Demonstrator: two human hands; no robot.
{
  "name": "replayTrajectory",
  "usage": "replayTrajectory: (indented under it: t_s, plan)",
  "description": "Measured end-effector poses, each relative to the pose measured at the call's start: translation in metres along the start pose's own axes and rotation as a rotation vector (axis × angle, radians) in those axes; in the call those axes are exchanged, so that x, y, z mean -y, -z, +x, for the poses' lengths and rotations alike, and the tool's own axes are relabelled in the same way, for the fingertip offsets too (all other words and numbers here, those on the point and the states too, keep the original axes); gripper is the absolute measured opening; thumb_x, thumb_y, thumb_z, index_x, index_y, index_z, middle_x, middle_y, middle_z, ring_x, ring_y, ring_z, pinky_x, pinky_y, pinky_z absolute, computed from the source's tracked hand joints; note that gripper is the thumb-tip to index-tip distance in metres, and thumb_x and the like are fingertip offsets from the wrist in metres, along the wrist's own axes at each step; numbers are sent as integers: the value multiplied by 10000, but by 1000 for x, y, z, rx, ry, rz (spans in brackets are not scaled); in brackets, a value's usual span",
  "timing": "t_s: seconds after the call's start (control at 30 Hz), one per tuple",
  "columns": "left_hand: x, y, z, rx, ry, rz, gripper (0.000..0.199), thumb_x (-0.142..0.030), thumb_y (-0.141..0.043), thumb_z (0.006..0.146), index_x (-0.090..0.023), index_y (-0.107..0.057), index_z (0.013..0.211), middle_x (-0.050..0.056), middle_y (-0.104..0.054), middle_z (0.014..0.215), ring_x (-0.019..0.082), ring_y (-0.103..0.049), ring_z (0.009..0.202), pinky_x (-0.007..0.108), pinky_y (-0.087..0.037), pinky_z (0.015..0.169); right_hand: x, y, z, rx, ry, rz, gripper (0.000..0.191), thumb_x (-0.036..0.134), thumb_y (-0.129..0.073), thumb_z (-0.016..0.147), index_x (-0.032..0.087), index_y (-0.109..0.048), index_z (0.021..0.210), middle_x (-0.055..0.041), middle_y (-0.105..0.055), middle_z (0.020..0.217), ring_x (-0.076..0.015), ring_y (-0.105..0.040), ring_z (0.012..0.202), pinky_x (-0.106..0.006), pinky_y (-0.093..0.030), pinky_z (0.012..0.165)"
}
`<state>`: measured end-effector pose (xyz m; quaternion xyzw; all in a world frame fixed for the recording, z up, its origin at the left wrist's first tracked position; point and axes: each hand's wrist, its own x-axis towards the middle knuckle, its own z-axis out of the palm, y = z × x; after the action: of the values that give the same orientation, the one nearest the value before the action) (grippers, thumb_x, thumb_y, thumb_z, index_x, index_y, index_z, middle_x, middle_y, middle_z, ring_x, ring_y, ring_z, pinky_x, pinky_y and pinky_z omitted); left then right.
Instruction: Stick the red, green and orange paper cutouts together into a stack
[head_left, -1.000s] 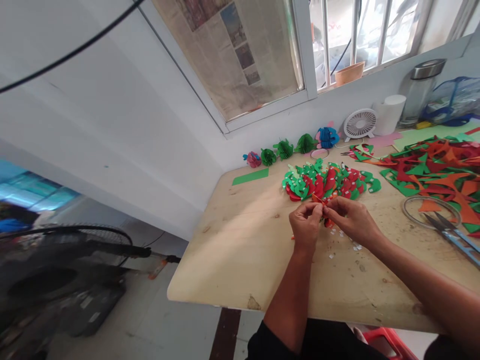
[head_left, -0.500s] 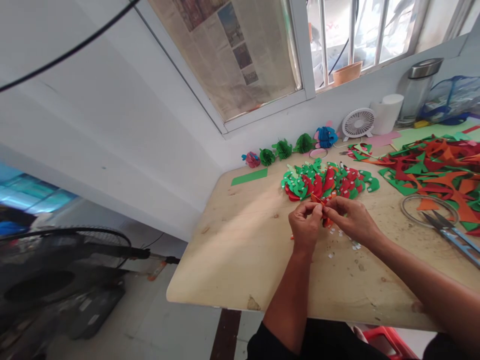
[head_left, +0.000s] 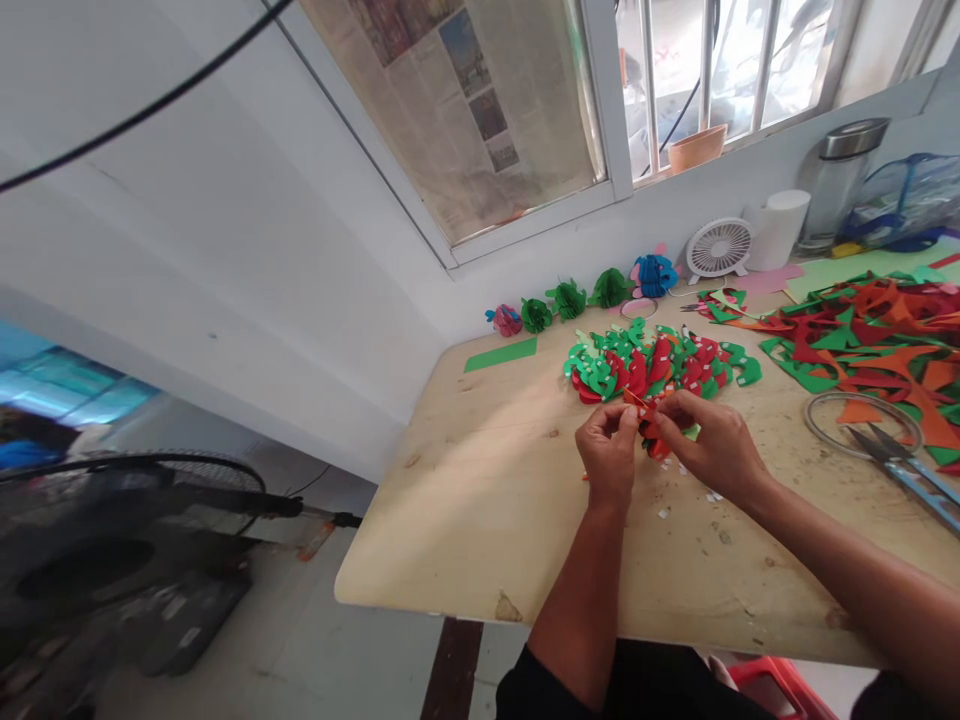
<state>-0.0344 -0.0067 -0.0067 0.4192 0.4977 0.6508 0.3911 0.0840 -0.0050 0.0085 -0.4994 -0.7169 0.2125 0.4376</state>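
Note:
In front of the pile, my left hand (head_left: 606,455) is closed in a pinch on a small orange-red paper piece (head_left: 644,408). Thumb and fingers of my right hand (head_left: 712,440) are pinched at the same piece from the other side; its exact shape is partly hidden by the fingertips. Red paper (head_left: 657,448) shows just below, between the two hands. Right behind them lies a heap of green and red paper cut-outs (head_left: 636,370), many bearing small white squares. Tiny white scraps (head_left: 663,514) are scattered on the wooden table (head_left: 465,500) near my right wrist.
Scissors (head_left: 904,470) and a metal ring (head_left: 814,420) lie to the right, beside red, orange and green offcuts (head_left: 900,340). Folded paper figures (head_left: 568,298), a small white fan (head_left: 718,248) and a glass bottle (head_left: 829,200) stand along the wall. A green strip (head_left: 500,354) lies left.
My fingertips have drawn slightly apart, the right ones shifting a little to the right. More of the red paper between and below the hands is now visible.

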Motion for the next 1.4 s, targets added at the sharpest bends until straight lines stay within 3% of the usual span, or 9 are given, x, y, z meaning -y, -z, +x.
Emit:
replayTrajectory:
  t_s: [0.17,0.67,1.4]
  plan:
    - [0,0,-1,11,-31,25,153,-278,-619,700,-130,-661,703,26,-640,673,121,-587,639,237,-482,638,-1,-3,-2,14,116,-64,142,285,-492,810,193,-580,747,-13,-647,670,-139,-582,588,-239,-421,572]
    - [-3,0,-5,50,-177,203,151,-278,-588,744,-147,-651,704,33,-640,704,130,-588,670,241,-469,665,-2,-4,-2,15,23,-118,183,315,-489,810,200,-610,736,-28,-691,688,-160,-622,595,-257,-430,582]
    - [-6,-2,-8,53,-218,275,149,-267,-566,761,-158,-645,696,32,-631,700,144,-584,712,260,-465,714,-2,-6,-3,-18,19,-190,172,302,-487,792,206,-607,714,-17,-665,642,-160,-605,589,-242,-390,554]
